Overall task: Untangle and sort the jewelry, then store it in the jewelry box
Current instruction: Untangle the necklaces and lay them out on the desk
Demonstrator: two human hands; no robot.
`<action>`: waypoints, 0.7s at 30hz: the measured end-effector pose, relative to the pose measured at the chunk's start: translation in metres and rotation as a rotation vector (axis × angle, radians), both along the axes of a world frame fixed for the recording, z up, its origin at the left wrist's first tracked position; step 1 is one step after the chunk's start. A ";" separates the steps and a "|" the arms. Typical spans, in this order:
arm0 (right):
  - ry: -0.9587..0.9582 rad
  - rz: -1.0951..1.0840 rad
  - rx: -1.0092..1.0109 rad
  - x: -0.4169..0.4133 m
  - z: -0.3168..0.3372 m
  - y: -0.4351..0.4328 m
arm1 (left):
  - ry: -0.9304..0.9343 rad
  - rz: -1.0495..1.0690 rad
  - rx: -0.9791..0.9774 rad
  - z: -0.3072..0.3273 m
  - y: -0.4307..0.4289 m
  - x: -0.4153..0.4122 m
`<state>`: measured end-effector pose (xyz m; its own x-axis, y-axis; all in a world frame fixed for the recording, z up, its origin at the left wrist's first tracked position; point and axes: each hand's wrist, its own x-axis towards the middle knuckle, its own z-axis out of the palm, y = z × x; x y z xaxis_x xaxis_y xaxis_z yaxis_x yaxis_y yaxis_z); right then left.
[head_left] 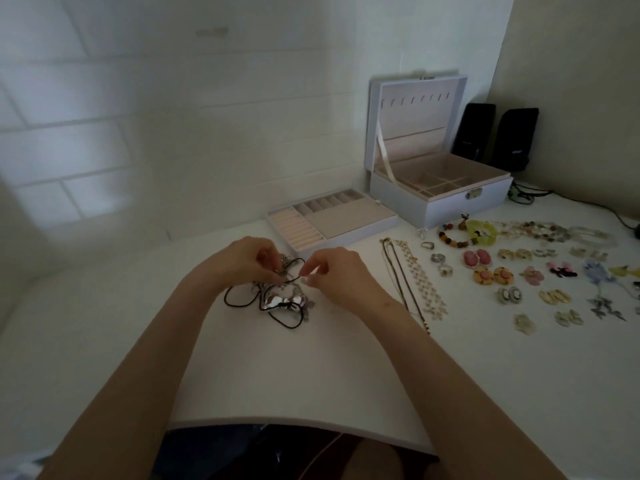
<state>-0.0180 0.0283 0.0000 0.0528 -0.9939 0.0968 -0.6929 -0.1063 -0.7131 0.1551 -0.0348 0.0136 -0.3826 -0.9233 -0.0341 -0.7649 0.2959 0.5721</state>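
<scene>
Both forearms bare right down to the frame edge. Left hand (242, 259) and right hand (341, 271) bare too. At 6 o'clock: dark garment (221, 445), slightly glossy folds, with a thin pale cord (322, 448) running across it.

Dim, soft focus, wide-angle edge distortion, faint shadows
</scene>
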 end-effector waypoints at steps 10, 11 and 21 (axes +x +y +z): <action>0.133 0.080 -0.004 0.010 -0.015 0.004 | 0.024 0.151 -0.088 -0.019 -0.007 0.017; 0.120 0.079 -0.007 0.010 -0.016 0.004 | 0.031 0.179 -0.099 -0.020 -0.007 0.019; -0.132 0.019 -0.054 0.007 -0.018 -0.001 | 0.010 0.131 0.004 -0.015 -0.007 0.032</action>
<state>-0.0106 0.0269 -0.0178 0.0548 -0.9861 0.1571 -0.5908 -0.1589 -0.7910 0.1869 -0.0413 -0.0012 -0.2589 -0.9653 -0.0347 -0.7913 0.1913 0.5807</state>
